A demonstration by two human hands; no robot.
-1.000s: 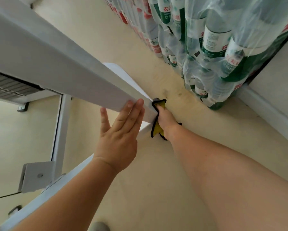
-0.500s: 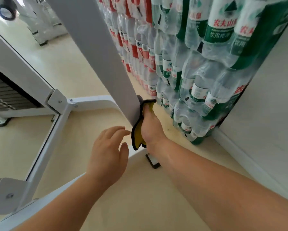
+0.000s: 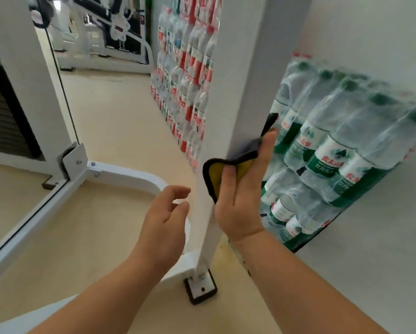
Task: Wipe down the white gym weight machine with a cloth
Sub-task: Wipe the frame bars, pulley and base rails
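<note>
A white upright post point(image 3: 238, 80) of the weight machine rises through the middle of the view from a black-padded foot plate point(image 3: 201, 289). My right hand point(image 3: 241, 203) holds a yellow cloth with a black edge point(image 3: 215, 174) wrapped against the post's right side, thumb on the near face. My left hand point(image 3: 164, 220) hovers just left of the post, fingers loosely curled, holding nothing and not touching the post.
Shrink-wrapped packs of water bottles point(image 3: 329, 153) are stacked against the wall right behind the post, with more packs point(image 3: 185, 80) further back. The machine's white base bars point(image 3: 127, 174) and weight stack point(image 3: 4, 112) lie to the left. Beige floor spreads between.
My right hand has slid the cloth upward along the post. My left hand let go of the beam a second ago and now hangs free beside it. My view has lifted.
</note>
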